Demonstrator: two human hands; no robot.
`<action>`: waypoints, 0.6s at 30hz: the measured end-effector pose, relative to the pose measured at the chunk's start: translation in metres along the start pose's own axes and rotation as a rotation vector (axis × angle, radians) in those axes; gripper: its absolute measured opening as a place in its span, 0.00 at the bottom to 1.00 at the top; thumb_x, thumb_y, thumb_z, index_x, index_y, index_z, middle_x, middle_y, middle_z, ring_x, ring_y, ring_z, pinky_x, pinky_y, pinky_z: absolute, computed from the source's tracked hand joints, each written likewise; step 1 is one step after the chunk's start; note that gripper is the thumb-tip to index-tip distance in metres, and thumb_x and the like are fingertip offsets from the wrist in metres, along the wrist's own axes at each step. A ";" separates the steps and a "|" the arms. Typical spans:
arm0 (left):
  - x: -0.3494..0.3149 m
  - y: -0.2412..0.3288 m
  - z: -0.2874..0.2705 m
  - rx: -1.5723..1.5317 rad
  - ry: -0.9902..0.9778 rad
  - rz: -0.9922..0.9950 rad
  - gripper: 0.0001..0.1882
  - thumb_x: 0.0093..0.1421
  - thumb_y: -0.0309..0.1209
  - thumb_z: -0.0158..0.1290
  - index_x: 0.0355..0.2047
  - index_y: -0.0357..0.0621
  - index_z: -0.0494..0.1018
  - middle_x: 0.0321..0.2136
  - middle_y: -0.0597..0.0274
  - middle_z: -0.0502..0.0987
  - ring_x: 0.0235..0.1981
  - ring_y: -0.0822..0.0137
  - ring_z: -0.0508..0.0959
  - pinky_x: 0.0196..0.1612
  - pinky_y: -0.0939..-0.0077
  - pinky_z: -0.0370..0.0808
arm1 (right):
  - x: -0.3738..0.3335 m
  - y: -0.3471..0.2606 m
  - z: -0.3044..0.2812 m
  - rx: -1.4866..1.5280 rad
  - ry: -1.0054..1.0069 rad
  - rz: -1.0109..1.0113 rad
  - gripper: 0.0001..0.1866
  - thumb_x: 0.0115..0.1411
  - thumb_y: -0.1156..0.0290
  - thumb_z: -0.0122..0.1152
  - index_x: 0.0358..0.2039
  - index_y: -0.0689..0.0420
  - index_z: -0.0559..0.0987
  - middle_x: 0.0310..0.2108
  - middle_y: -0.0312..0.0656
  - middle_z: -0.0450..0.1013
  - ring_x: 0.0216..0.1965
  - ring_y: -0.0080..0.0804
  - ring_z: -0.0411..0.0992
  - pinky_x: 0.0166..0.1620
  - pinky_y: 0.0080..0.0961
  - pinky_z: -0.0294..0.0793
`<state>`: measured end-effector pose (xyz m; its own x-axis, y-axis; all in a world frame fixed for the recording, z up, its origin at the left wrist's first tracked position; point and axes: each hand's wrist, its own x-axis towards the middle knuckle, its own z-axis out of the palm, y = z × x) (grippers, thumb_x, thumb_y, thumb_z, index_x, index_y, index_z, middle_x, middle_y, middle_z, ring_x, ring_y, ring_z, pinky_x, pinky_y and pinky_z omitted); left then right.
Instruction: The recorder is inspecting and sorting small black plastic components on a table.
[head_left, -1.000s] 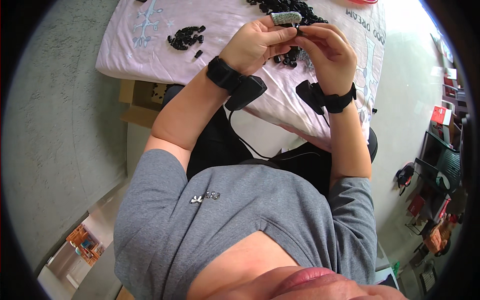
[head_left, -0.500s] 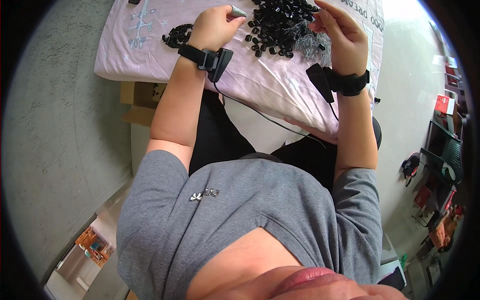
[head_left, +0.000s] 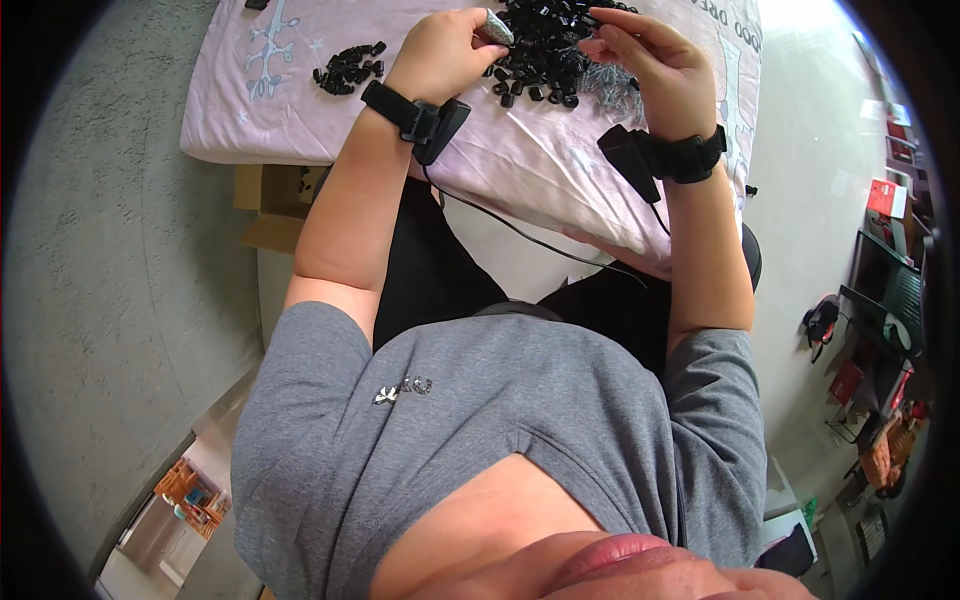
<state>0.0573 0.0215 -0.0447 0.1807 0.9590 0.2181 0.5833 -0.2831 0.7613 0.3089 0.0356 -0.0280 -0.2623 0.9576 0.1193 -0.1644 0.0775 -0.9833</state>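
- Has the left hand (head_left: 445, 50) just beside the left edge of the large pile of black pieces (head_left: 545, 65), thumb and index finger close together, grey finger cover (head_left: 498, 28) on the index finger; cannot tell of any piece in the pinch.
- Has the right hand (head_left: 668, 75) at the right side of the same pile, fingers curled, tips over the black pieces; cannot tell of a grasp on one.
- Between the two hands, on the pink-clothed surface (head_left: 225, 115): the large pile, cut off by the upper edge of view.
- Just left of the right palm, against that pile: heap of thin grey pieces (head_left: 612, 90).
- Left of the left hand, well apart from the large pile: small group of black pieces (head_left: 348, 70).
- Around both wrists: black straps (head_left: 392, 102).
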 end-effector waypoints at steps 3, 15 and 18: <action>0.007 -0.005 0.007 -0.189 -0.007 -0.236 0.06 0.61 0.24 0.62 0.39 0.39 0.80 0.31 0.58 0.84 0.33 0.65 0.85 0.38 0.74 0.80 | 0.000 -0.001 0.001 0.063 0.014 0.049 0.05 0.67 0.78 0.62 0.41 0.64 0.82 0.32 0.38 0.80 0.32 0.23 0.80 0.39 0.20 0.80; -0.001 -0.002 0.024 -1.285 -0.148 -0.469 0.06 0.69 0.26 0.57 0.45 0.43 0.78 0.38 0.66 0.83 0.39 0.72 0.84 0.45 0.77 0.83 | -0.006 0.002 0.003 -0.183 -0.095 -0.073 0.08 0.66 0.77 0.64 0.45 0.65 0.83 0.35 0.39 0.82 0.36 0.24 0.81 0.44 0.20 0.79; 0.001 -0.001 0.030 -1.208 -0.245 0.013 0.06 0.68 0.26 0.58 0.45 0.43 0.79 0.38 0.66 0.83 0.39 0.72 0.84 0.45 0.77 0.83 | -0.005 0.004 0.003 -0.211 -0.095 -0.071 0.08 0.66 0.78 0.64 0.44 0.65 0.83 0.35 0.39 0.82 0.36 0.24 0.81 0.44 0.19 0.80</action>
<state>0.0803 0.0227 -0.0637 0.4009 0.8921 0.2083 -0.5024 0.0239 0.8643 0.3063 0.0300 -0.0320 -0.3475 0.9178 0.1919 0.0142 0.2098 -0.9776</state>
